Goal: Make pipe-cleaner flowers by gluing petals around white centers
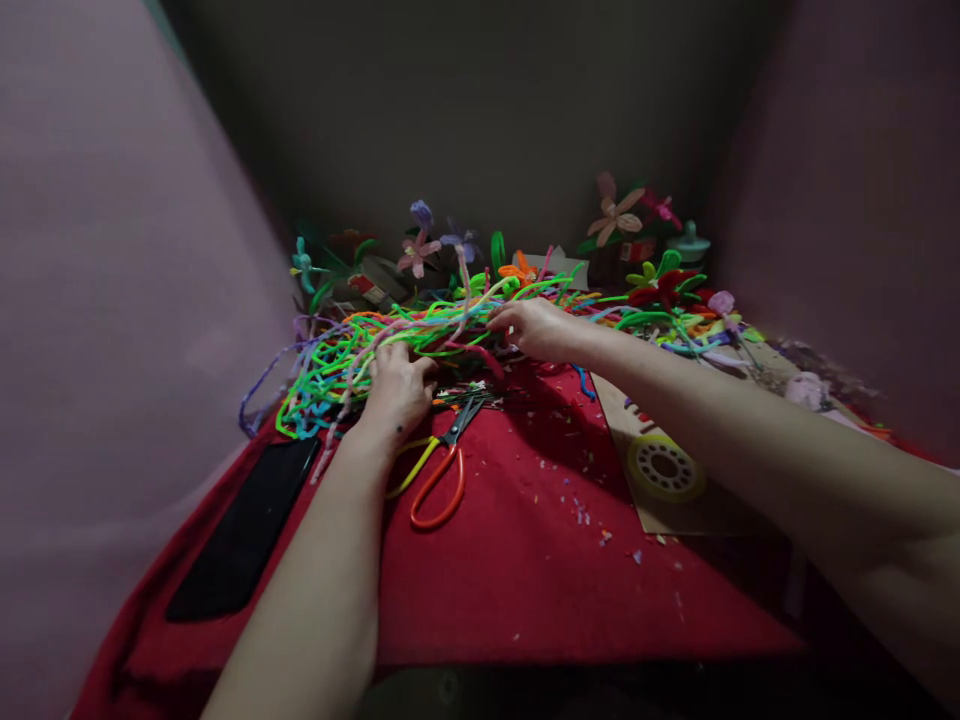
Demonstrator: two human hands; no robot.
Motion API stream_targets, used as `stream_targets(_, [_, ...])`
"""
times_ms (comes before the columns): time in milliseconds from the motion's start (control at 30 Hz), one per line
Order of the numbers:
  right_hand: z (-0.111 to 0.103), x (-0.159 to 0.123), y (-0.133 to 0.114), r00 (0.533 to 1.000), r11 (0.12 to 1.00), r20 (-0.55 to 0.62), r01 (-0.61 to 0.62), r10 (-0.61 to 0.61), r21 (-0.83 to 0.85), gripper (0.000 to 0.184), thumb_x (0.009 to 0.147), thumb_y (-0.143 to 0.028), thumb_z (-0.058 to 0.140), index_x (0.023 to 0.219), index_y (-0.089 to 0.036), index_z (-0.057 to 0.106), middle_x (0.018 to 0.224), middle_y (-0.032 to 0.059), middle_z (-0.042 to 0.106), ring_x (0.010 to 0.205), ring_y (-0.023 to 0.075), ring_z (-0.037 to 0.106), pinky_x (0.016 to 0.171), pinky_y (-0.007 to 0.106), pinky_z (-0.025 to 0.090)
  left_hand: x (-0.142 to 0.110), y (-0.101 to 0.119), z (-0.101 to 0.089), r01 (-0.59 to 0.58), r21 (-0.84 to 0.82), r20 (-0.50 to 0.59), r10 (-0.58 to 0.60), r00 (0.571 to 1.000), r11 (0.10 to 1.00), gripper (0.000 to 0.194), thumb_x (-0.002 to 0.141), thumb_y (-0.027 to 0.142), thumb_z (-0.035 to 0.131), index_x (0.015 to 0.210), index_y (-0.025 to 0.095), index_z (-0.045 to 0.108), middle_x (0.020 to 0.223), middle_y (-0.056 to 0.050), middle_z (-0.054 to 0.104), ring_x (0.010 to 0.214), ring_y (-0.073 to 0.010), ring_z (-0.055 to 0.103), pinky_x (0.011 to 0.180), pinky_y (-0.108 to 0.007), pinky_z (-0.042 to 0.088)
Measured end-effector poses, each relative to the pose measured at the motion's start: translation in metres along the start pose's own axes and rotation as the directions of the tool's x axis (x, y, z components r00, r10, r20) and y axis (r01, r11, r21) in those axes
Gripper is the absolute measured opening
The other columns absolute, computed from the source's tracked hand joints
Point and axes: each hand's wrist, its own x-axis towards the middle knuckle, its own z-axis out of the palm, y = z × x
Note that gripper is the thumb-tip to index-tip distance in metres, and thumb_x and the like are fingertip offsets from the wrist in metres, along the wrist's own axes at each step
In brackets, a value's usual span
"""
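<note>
A big tangled heap of colourful pipe cleaners (330, 350) lies across the back of the red cloth. At its front edge rests my left hand (401, 385), fingers apart and thumb spread to the side, touching the strands. Over the heap's middle, my right hand (536, 328) has its thumb and fingertips drawn together at some pipe cleaners; exactly which strands are between them is hard to make out. Scissors (448, 455) with one red and one yellow handle loop lie partly open just right of my left wrist.
A black phone-like slab (244, 530) lies at the left. On the right, a roll of tape (666, 467) sits on a brown board (630, 500). Pipe-cleaner flowers (616, 215) stand along the back. Small clippings dot the red cloth (525, 590).
</note>
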Motion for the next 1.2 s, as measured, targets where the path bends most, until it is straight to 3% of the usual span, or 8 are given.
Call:
stream_targets(233, [0.0, 0.001, 0.002, 0.996, 0.996, -0.014, 0.084, -0.084, -0.007, 0.046, 0.069, -0.001, 0.052, 0.109, -0.018, 0.067, 0.119, 0.0061, 0.062, 0.108, 0.0218, 0.057, 0.091, 0.027, 0.041, 0.001, 0.02, 0.001, 0.026, 0.041, 0.008, -0.026, 1.0, 0.999, 0.027, 0.081, 0.031, 0.048, 0.083, 0.023, 0.073, 0.092, -0.012, 0.05, 0.1, -0.0345, 0.041, 0.08, -0.048, 0.033])
stream_targets(533, [0.002, 0.0, 0.004, 0.999, 0.999, -0.035, 0.041, -0.041, 0.001, 0.045, 0.069, 0.0, 0.052, 0.106, -0.019, 0.068, 0.108, 0.0052, 0.069, 0.098, 0.0201, 0.061, 0.083, 0.026, 0.046, 0.006, 0.021, 0.027, 0.022, 0.065, 0.041, -0.025, 0.999, 0.998, 0.031, 0.083, 0.021, 0.04, 0.08, 0.015, 0.071, 0.094, -0.016, 0.052, 0.098, -0.0331, 0.043, 0.075, -0.044, 0.034])
stream_targets(667, [0.005, 0.002, 0.006, 0.998, 1.0, -0.056, 0.023, -0.023, 0.0, 0.047, 0.069, 0.0, 0.052, 0.109, -0.021, 0.067, 0.107, 0.0048, 0.069, 0.097, 0.0204, 0.062, 0.081, 0.027, 0.046, 0.006, 0.023, 0.028, 0.012, 0.065, 0.05, -0.016, 0.999, 0.998, 0.03, 0.084, 0.023, 0.041, 0.082, 0.019, 0.07, 0.095, -0.014, 0.053, 0.097, -0.0314, 0.043, 0.074, -0.042, 0.034])
stream_targets(933, [0.002, 0.004, 0.009, 0.996, 1.0, -0.089, 0.021, -0.021, 0.003, 0.044, 0.068, 0.0, 0.051, 0.105, -0.018, 0.07, 0.104, 0.0066, 0.07, 0.094, 0.0216, 0.062, 0.08, 0.028, 0.046, 0.002, 0.031, 0.005, 0.004, 0.152, 0.021, -0.008, 1.0, 0.988, 0.035, 0.084, 0.014, 0.034, 0.098, 0.014, 0.066, 0.107, -0.018, 0.053, 0.102, -0.0337, 0.043, 0.08, -0.045, 0.033])
stream_targets(1200, [-0.002, -0.001, 0.009, 0.998, 0.999, -0.055, 0.009, -0.006, 0.047, 0.039, 0.07, -0.001, 0.054, 0.101, -0.018, 0.071, 0.103, 0.008, 0.069, 0.092, 0.022, 0.062, 0.079, 0.029, 0.045, -0.011, 0.017, -0.035, 0.01, 0.265, 0.088, -0.035, 0.996, 0.964, 0.034, 0.081, 0.011, 0.036, 0.088, 0.007, 0.069, 0.101, -0.023, 0.056, 0.102, -0.0389, 0.046, 0.079, -0.049, 0.035])
